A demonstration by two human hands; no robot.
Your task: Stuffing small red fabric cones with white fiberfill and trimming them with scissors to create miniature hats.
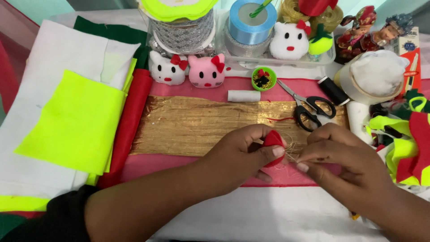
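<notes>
My left hand [242, 154] pinches a small red felt piece [273, 140] between thumb and fingers, just above the front edge of a gold fabric strip [192, 123]. Touching it from the right, my right hand [340, 154] has its fingertips closed on fine gold thread [291, 150] at the red piece's edge. A red thread [280, 119] trails across the gold fabric behind my hands. Whether a needle is in my right fingers I cannot tell.
Black-handled scissors [309, 107] lie just behind my right hand. A white thread spool [243, 96], black spool [332, 90] and green pin cup [263, 79] sit further back. White and pink cat plushies [188, 69], ribbon rolls [251, 22], neon yellow felt [74, 121] left, felt scraps [405, 143] right.
</notes>
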